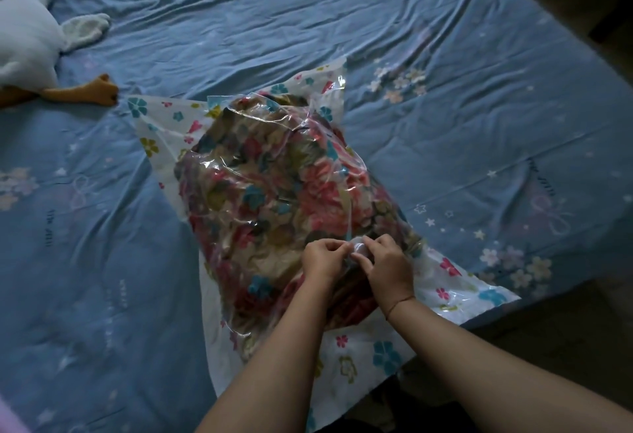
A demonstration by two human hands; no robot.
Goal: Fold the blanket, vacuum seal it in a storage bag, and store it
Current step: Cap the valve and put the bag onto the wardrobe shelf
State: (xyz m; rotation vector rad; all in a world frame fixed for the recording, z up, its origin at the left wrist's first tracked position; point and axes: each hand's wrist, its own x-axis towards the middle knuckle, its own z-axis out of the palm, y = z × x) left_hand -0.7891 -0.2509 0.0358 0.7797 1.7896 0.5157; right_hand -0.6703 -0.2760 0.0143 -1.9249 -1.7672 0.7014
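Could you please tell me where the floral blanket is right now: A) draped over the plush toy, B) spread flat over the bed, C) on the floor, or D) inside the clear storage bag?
D: the floral blanket shows through the clear storage bag lying on the bed sheet, while the left hand and right hand pinch its white valve.

The storage bag (161,144) is clear plastic with white borders printed with small coloured flowers. It lies on the blue bed (445,124), angled from far left to near right, its near corner overhanging the bed's edge. Inside it the blanket (274,192), a floral print in pink, red, teal and olive, forms a puffy, rumpled mound. A small pale valve (358,248) sits on the bag's top face toward the near end.
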